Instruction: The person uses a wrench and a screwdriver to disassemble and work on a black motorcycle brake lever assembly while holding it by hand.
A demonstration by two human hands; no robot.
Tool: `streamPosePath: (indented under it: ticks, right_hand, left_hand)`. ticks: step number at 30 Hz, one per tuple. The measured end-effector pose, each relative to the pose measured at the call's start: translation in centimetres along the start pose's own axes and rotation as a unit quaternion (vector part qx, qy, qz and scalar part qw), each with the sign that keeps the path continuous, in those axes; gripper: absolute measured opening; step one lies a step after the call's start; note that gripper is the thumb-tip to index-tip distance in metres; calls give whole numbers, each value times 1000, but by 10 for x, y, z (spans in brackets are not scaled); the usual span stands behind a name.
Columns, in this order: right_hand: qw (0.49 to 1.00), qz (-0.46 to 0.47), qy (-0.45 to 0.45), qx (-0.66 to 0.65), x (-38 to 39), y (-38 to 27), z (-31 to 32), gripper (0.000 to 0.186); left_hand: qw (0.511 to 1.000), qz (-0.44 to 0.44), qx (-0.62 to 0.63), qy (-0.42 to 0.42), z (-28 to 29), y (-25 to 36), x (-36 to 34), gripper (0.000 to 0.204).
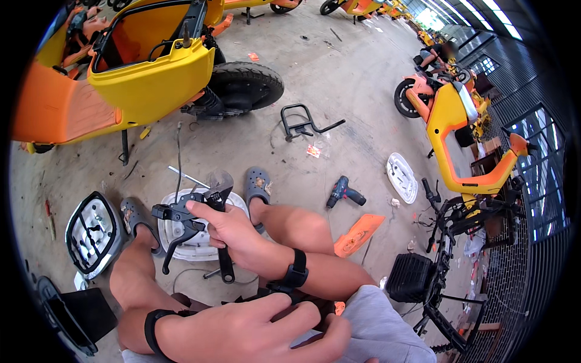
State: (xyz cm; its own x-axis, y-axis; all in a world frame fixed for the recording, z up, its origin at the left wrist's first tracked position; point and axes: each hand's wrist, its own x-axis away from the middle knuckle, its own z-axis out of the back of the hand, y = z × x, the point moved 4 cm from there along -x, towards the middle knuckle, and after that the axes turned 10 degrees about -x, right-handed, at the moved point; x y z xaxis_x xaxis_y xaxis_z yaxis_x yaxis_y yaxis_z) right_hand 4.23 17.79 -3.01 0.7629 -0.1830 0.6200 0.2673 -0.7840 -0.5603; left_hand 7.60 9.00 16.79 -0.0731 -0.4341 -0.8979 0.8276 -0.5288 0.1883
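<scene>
My right hand is closed round a black brake lever assembly, held upright over the white shell between my feet. The curved lever blade hangs down at its left, and a thin cable rises from its top. In the same grip are a dark bar with a hole at its lower end and a greyish rounded piece above. My left hand is low over my lap, its fingers loosely bent and apart, with nothing visible in them. Dark gear lies just beyond it, partly hidden.
A white shell lies beneath the lever; another with a black rim is at left. A cordless drill, an orange panel and a black tube frame lie ahead. Yellow-orange scooters stand around; a person crouches far right.
</scene>
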Motion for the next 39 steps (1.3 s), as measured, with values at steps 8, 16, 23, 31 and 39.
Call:
streamPosePath:
  ticks: [8, 16, 23, 31, 39]
  right_hand:
    - [1000, 2, 16, 6, 1, 0, 0, 34]
    - [1000, -8, -2, 14, 5, -4, -6, 38]
    - [999, 16, -42, 23, 10, -17, 1, 36]
    - [991, 101, -9, 85, 25, -30, -4, 38]
    - [991, 119, 29, 54, 22, -36, -2, 29]
  left_hand:
    - [997, 67, 22, 16, -3, 12, 8, 42]
    - [983, 97, -2, -157, 33, -8, 23, 22]
    - [859, 447, -246, -52, 71, -83, 132, 55]
    - [774, 612, -2, -160, 49, -97, 164, 73]
    - [687, 697, 196, -62, 39, -85, 180, 93]
